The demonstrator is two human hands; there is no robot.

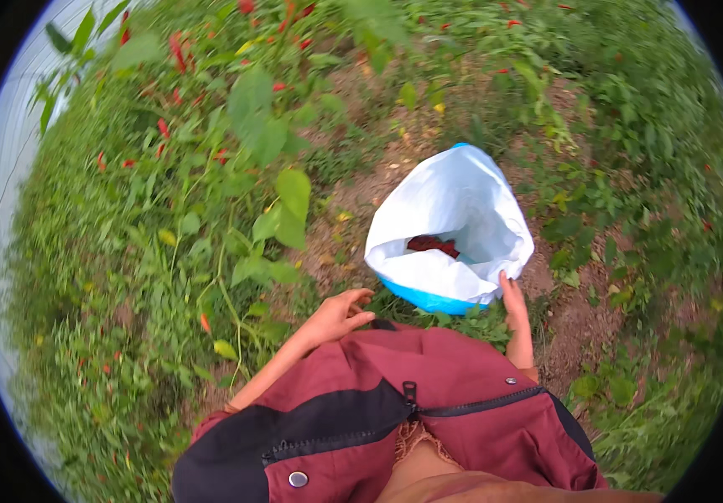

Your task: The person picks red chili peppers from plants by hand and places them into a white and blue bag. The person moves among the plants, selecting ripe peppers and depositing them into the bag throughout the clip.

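Note:
A large bag, white inside and blue outside, stands with its mouth wide on the ground in front of me. Down inside it lies a heap of red chili peppers, partly hidden by the folded rim. My right hand touches the bag's near right edge; its fingertips are at the white rim, and whether they pinch it is unclear. To the left of the bag, my left hand is apart from it, with fingers loosely bent and nothing seen in them.
Pepper plants with red chili peppers crowd the left side. More green plants grow on the right. Bare soil with low weeds runs between the rows. At the far left is pale, translucent sheeting.

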